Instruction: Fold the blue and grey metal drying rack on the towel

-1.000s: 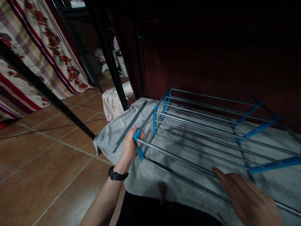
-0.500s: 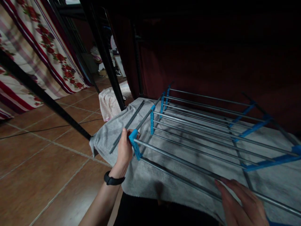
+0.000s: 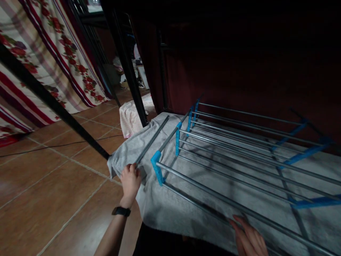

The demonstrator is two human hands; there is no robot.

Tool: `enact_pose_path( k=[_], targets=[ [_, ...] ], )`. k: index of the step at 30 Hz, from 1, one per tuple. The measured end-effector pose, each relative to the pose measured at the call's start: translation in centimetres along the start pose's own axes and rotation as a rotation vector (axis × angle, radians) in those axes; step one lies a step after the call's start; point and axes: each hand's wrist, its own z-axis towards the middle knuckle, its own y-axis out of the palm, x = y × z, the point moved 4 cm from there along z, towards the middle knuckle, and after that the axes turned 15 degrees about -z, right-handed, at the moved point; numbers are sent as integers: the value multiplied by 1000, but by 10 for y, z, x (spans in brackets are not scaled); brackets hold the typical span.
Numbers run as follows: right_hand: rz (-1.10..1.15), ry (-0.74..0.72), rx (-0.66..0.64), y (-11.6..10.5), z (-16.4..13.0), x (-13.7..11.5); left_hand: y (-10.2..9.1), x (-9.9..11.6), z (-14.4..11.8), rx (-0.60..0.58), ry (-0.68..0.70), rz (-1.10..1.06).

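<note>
A rack of grey metal tubes with blue plastic joints [image 3: 157, 160] lies across a grey cloth. My left hand [image 3: 130, 180], a black band on its wrist, is closed over the near end of the loose metal tubes [image 3: 151, 140] left of the rack. Its fingertips are partly hidden. Low on the right, my right hand [image 3: 250, 235] has thumb and forefinger at the rack's nearest lower tube; the grip there is dim and partly covered by the hand.
The grey cloth [image 3: 186, 213] covers the low surface under the rack. A slanted black bar [image 3: 58, 106] and a black post [image 3: 133, 78] stand at the left. Beyond are tiled floor [image 3: 80, 192], a dark cable [image 3: 66, 144] and a flowered curtain [image 3: 71, 60].
My left hand has left the rack's blue corner joint and moved down-left onto the loose tubes. My right hand has shifted left, from the upper front tube to the lower one.
</note>
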Motion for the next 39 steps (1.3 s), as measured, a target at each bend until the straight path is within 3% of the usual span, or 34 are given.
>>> enact_pose_path(
  k=[7,13,17,21,27,31,34,39],
  targets=[
    [-10,36,-73,14,1,1,20,-1,18,-181,55,312],
    [19,81,-61,14,8,-5,18,15,34,-258,67,327],
    [42,111,-143,15,8,-9,17,25,31,-255,12,251],
    [76,160,-247,20,2,-11,17,21,25,-286,-103,124],
    [156,309,-260,30,-12,-15,22,1,13,-258,-294,-327],
    [247,386,-351,32,-8,-12,24,4,-6,-228,-265,-558],
    [265,456,-361,29,3,0,26,8,-12,-257,-268,-574],
    [327,534,-297,37,17,32,34,11,-2,-310,-288,-405]
  ],
)
